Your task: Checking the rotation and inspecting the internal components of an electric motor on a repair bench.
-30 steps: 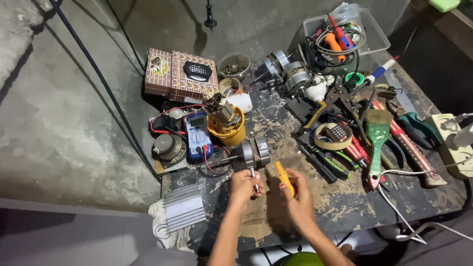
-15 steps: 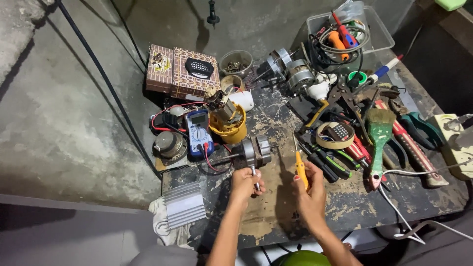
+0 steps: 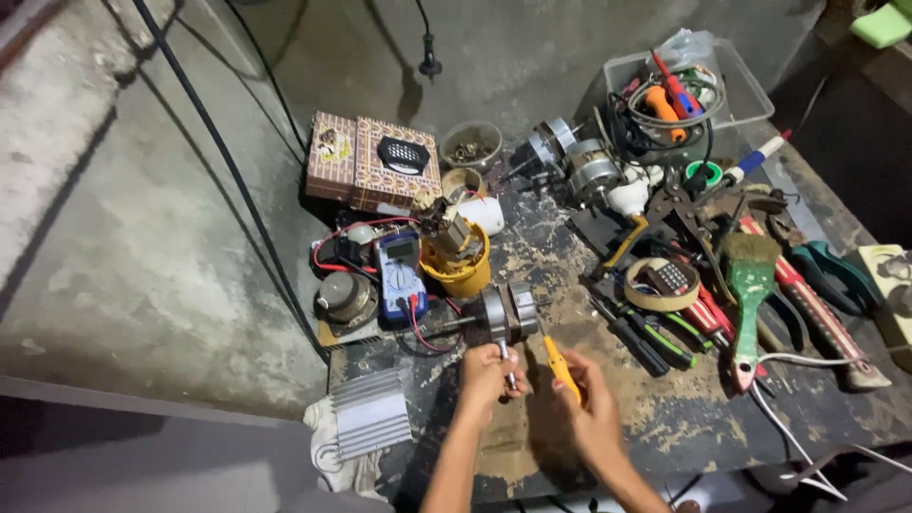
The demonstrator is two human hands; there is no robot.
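On the scarred dark workbench (image 3: 684, 427), the left hand (image 3: 489, 375) closes round a slim metal tool (image 3: 506, 363) just before the round metal motor core on its shaft (image 3: 508, 312). The right hand (image 3: 594, 413), just right of it, grips a yellow-handled screwdriver (image 3: 562, 369). Behind the motor stands a yellow plastic cup (image 3: 461, 271); left of that lies a blue handheld multimeter (image 3: 399, 275). A ribbed aluminium heat sink (image 3: 370, 426) sits at the near left edge, seemingly on a cloth. Well right lies a green-handled paintbrush (image 3: 750, 290), and a clear plastic tub of cables (image 3: 679, 85) stands at the far right.

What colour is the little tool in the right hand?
Yellow: the slim yellow-handled tool in the right hand, head view.
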